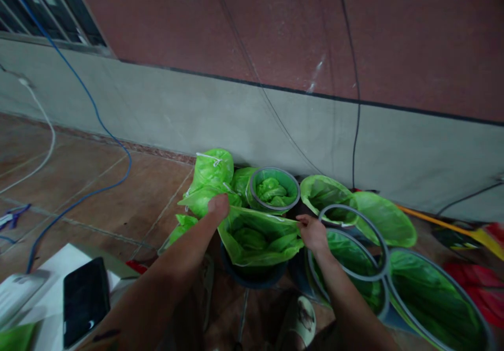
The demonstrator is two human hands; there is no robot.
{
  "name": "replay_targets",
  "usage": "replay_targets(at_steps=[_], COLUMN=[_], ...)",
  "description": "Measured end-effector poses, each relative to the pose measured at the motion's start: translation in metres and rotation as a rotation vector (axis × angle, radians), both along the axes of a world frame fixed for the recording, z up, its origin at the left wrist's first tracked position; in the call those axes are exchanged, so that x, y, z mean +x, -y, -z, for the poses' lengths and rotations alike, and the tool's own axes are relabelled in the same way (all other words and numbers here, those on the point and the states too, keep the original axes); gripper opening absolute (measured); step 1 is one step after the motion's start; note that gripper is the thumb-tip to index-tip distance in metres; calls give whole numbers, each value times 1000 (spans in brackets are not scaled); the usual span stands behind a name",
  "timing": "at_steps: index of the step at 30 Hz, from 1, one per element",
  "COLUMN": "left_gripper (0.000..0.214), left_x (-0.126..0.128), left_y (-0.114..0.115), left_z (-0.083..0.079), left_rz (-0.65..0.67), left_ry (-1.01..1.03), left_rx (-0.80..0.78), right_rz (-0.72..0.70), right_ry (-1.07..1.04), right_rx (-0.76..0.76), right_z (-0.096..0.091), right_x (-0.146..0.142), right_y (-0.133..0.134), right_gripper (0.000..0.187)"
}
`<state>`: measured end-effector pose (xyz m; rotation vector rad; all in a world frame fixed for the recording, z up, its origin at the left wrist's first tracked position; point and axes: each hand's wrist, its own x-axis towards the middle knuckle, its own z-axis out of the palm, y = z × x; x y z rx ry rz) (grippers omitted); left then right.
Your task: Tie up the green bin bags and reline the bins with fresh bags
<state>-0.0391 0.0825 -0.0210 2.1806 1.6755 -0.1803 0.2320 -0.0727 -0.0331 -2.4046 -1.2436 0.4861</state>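
Note:
A green plastic garbage bag (252,262) is stretched wide between my two hands, its mouth facing up. Below it stands a dark trash bin (252,282), and the lower part of the bag is inside it. My left hand (218,208) grips the bag's left edge, fingers closed. At the right edge, my right hand (313,231) pinches the rim of the bag. Just behind is a grey-rimmed bin (252,196) with crumpled green plastic in it. A loose grey ring (384,251) leans over a lined bin (346,233) beside my right forearm.
Filled green bags (213,167) lie against the wall. More lined bins (437,298) stand at right, near a red dustpan (472,288) and a yellow handle (437,220). A phone (85,301) lies on a white box at left. A blue cable (94,191) crosses the tiles.

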Motion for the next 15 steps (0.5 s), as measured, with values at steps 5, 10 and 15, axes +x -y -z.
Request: replay_targets(at_steps=[5,10,15], left_gripper=[57,90,48], left_x=[15,47,67], left_y=[15,33,42], left_z=[0,-9,-4], left_rz=[140,380,520], left_ry=[13,115,213], left_rx=[-16,-15,78], right_rz=[-50,-74,-80], right_ry=[9,12,-14], right_rx=[-36,-7,9], right_z=[0,-2,-6], right_x=[-9,-13,-16], right_y=[-2,-5,-5], right_gripper=[29,27,26])
